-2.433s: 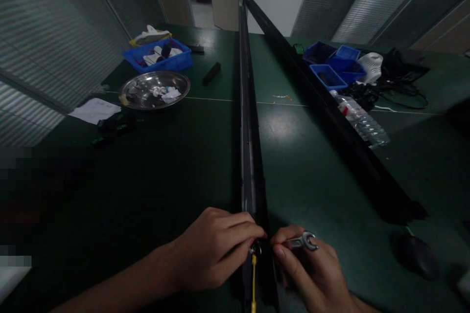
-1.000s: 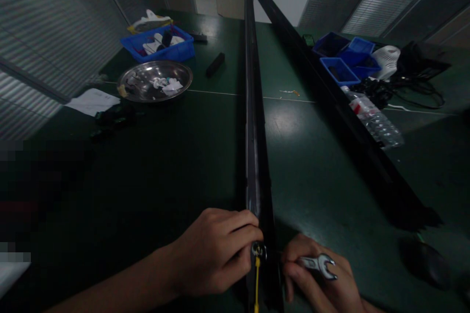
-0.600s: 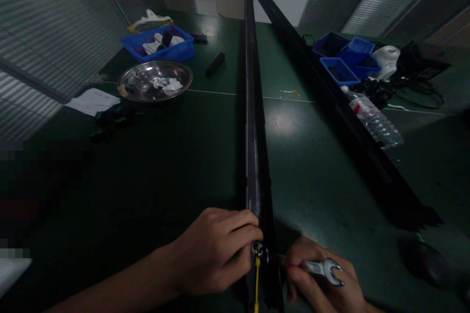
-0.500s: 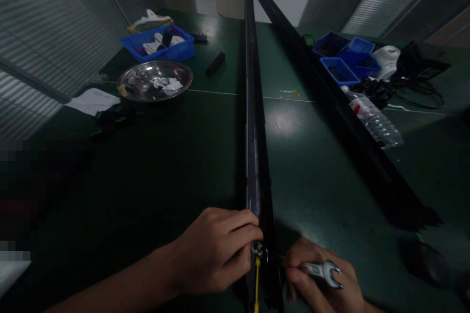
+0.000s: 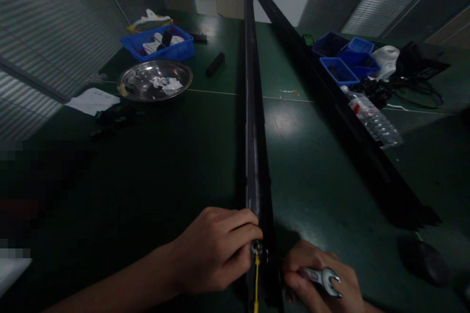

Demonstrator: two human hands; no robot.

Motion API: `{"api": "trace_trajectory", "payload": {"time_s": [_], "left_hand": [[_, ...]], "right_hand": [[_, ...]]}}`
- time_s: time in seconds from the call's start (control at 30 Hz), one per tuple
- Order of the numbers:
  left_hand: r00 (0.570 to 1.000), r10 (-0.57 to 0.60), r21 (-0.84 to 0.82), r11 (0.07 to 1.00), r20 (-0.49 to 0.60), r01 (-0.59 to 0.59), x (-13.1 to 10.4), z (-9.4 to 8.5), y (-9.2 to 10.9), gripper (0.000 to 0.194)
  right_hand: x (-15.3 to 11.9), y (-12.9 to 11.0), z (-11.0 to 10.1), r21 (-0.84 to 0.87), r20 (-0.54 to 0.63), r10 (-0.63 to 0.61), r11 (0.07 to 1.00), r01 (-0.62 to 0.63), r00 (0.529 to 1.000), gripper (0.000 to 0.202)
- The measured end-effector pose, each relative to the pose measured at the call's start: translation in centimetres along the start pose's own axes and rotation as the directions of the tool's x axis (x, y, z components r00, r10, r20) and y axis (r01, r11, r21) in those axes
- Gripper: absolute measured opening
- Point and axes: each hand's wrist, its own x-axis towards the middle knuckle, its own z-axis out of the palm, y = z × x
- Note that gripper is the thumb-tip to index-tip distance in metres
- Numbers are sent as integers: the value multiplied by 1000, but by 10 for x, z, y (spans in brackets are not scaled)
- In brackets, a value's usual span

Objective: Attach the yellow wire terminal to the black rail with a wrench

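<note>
A long black bar [image 5: 253, 156] runs up the middle of the green table. My left hand [image 5: 222, 249] is closed on its near end, fingers wrapped over the edge. Beside those fingertips is a round metal fitting [image 5: 257, 248], with a yellow cord [image 5: 257, 283] hanging from it toward me. To the right of the bar, my right hand [image 5: 323, 274] is closed around a silver wrench [image 5: 325, 279], whose open jaw points right. The other end of the wrench is hidden by the fingers.
A second black bar [image 5: 352, 132] slants across the right side, beside a plastic bottle [image 5: 378, 120] and blue bins [image 5: 340, 71]. At the back left are a metal bowl [image 5: 135, 93], a blue basket [image 5: 179, 52] and a paper sheet [image 5: 93, 101].
The wrench in my right hand has turned slightly, and the hand has shifted a little. My left hand stays in place on the bar.
</note>
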Motion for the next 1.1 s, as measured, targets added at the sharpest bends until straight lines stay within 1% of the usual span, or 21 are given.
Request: {"api": "trace_trajectory", "payload": {"time_s": [0.43,0.63,0.83,0.97,1.1], "left_hand": [[1000,17,16,1000,-10,-17,0,0,-1,23],[1000,15,4,1000,-20,-15,1,1,-1,24],[1000,23,12,1000,-18,-22,0,1,-1,23],[999,25,18,1000,-30,-25,1,0,-1,23],[1000,21,9,1000,-22,-21,1,0,-1,24]], "right_hand": [[4,-2,0,-2,8,27,1000,-27,1000,14],[3,1,1,8,8,18,1000,-18,1000,14],[5,-2,1,-7,14,12,1000,-12,1000,14],[5,-2,2,-4,-16,-4,1000,4,1000,12],[1,0,1,13,-3,3,1000,-3,1000,10]]}}
